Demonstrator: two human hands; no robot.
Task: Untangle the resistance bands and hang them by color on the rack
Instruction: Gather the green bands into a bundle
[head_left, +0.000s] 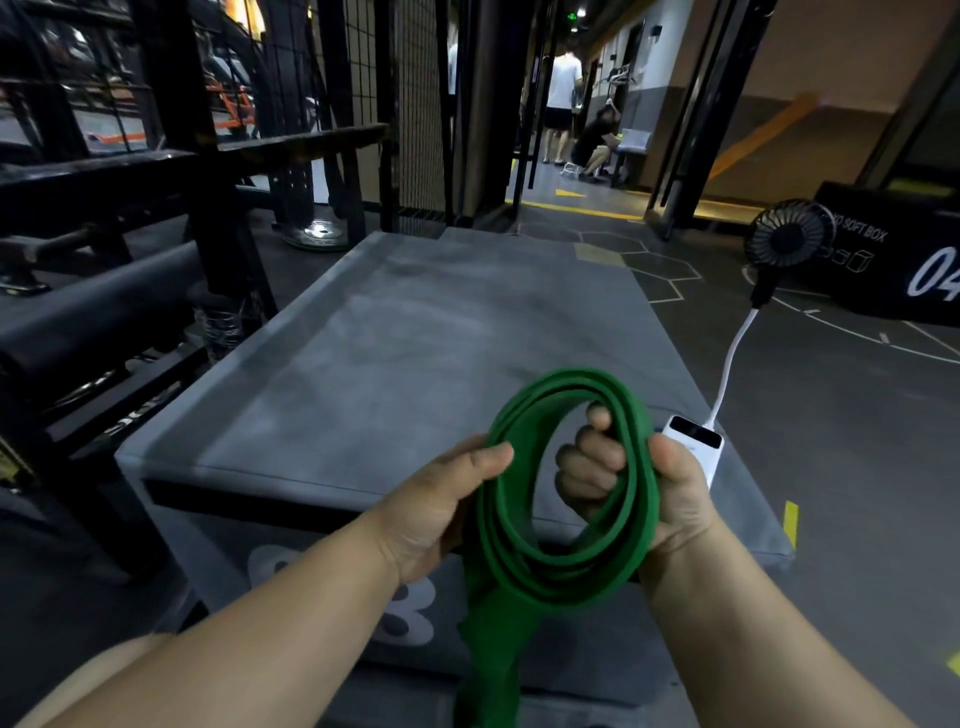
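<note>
A green resistance band (566, 395) is coiled in several loops and held up in front of me above the near end of a grey padded box (405, 332). My left hand (441, 509) grips the coil's left side, thumb on top. My right hand (670, 493) grips the right side, its fingers curled through the loop's opening. A tail of the band (493, 639) hangs down between my forearms. A black metal rack (171, 156) stands to the left; no other bands are visible.
A white power bank (696, 441) lies on the box's right edge, cabled to a small black fan (787, 241) on the floor. A black soft box (893, 260) sits at right. Black rollers (98, 306) lie at left. Two people (563, 98) are far down the corridor.
</note>
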